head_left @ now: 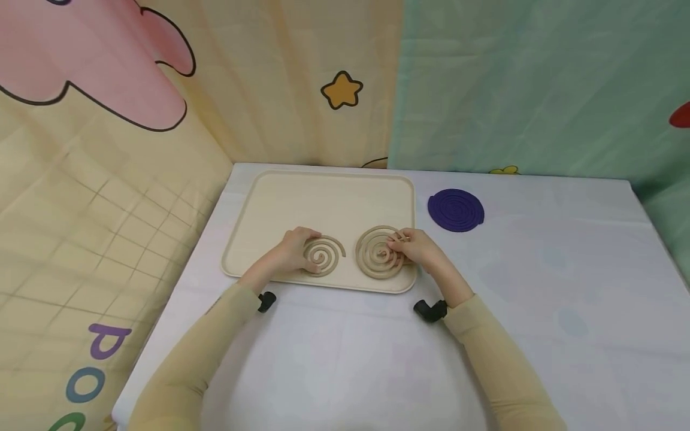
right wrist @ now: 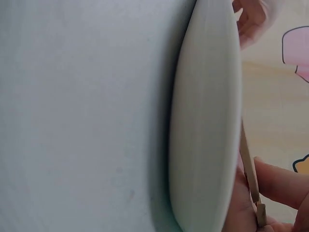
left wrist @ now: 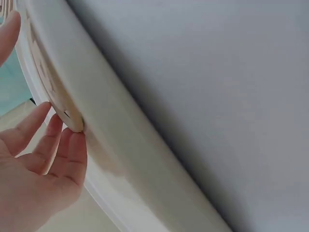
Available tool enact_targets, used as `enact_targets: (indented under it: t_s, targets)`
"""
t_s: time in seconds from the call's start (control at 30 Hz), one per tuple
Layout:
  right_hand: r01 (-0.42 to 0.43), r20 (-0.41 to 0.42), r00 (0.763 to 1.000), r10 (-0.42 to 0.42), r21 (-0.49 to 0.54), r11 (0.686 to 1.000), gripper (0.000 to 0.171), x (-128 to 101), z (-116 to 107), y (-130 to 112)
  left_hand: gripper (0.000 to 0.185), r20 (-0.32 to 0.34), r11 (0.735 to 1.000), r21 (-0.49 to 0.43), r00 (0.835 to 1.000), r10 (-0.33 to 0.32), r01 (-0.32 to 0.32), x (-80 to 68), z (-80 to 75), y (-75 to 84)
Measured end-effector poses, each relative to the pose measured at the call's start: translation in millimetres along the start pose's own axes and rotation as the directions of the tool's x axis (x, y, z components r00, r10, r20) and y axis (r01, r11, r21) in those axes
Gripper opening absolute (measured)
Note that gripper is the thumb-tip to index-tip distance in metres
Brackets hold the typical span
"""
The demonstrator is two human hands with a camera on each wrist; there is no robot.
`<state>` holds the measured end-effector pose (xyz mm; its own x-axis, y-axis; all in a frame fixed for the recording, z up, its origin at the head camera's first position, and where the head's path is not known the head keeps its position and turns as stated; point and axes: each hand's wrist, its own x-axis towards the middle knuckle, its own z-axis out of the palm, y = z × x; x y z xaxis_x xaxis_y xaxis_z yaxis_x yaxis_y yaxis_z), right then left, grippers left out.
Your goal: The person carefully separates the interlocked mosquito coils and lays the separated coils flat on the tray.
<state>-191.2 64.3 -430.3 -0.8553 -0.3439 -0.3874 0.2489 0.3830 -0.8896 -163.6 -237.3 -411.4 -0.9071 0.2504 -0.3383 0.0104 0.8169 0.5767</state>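
On the cream tray (head_left: pixel 323 194) lie two beige mosquito coils. My left hand (head_left: pixel 295 248) holds the smaller coil (head_left: pixel 335 266) by its left side, thumb at the near edge and fingers at the far edge. In the left wrist view, fingertips of the left hand (left wrist: pixel 53 159) meet the rim of that coil (left wrist: pixel 60 99). To the right, my right hand (head_left: pixel 415 246) pinches the larger, denser coil (head_left: pixel 369 269) at its right side. The right wrist view shows this coil (right wrist: pixel 250 166) edge-on between the thumb and fingers of the right hand (right wrist: pixel 285 186).
A purple coil (head_left: pixel 456 211) lies flat on the white tablecloth (head_left: pixel 539 269), just right of the tray. Printed curtains (head_left: pixel 302 60) hang behind and to the left of the table. Black wrist devices (head_left: pixel 430 311) sit at both cuffs.
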Motion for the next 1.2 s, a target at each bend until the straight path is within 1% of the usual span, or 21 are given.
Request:
enact_targets:
  t_s: [0.1,0.2,0.3,0.37,0.47,0.6,0.7,0.77,0.9,1.1,1.2]
  targets:
    - [0.005,-0.013,1.0,-0.005,-0.017,1.0,0.023,-1,2,-1,0.088,-0.002,0.999,0.03,0.999,0.032,-0.032,-2.6,1.3,-3.0]
    - [0.018,-0.046,0.999,-0.021,-0.071,0.997,0.024,-1,4,-1,0.09,-0.011,0.997,0.061,0.999,0.04,-0.039,-3.1,2.3,-5.0]
    - [0.04,-0.101,0.993,-0.058,-0.172,0.984,0.026,0,6,1,0.092,-0.019,0.995,0.086,0.999,0.047,-0.046,-3.6,3.2,-5.9]
    - [0.047,-0.144,0.986,-0.086,-0.253,0.966,0.031,-1,8,1,0.093,-0.02,0.995,0.094,0.999,0.048,-0.046,-5.1,3.7,-6.3]
    - [0.04,-0.2,0.972,-0.123,-0.373,0.927,0.043,-4,11,-1,0.094,-0.033,0.993,0.108,0.998,0.055,-0.052,-7.7,5.3,-7.2]
    - [0.042,-0.237,0.957,-0.168,-0.459,0.887,0.05,-8,15,-3,0.091,-0.054,0.991,0.117,0.996,0.066,-0.06,-9.2,7.3,-7.6]
    - [0.048,-0.245,0.95,-0.192,-0.493,0.869,0.051,-10,17,-5,0.089,-0.068,0.99,0.12,0.995,0.077,-0.068,-9.4,8.1,-7.4]
    - [0.051,-0.245,0.947,-0.208,-0.524,0.85,0.051,-11,18,-5,0.088,-0.077,0.99,0.119,0.994,0.082,-0.072,-9.4,7.9,-7.1]
    - [0.049,-0.247,0.942,-0.226,-0.565,0.823,0.051,-12,19,-5,0.089,-0.091,0.991,0.118,0.993,0.079,-0.068,-7.9,7.8,-7.7]
    - [0.048,-0.243,0.943,-0.228,-0.577,0.816,0.049,-12,18,-3,0.09,-0.095,0.991,0.118,0.993,0.068,-0.056,-6.8,8.4,-8.3]
    - [0.058,-0.236,0.944,-0.229,-0.566,0.823,0.049,-13,18,-3,0.09,-0.086,0.994,0.097,0.994,0.064,-0.055,-8.2,8.2,-9.4]
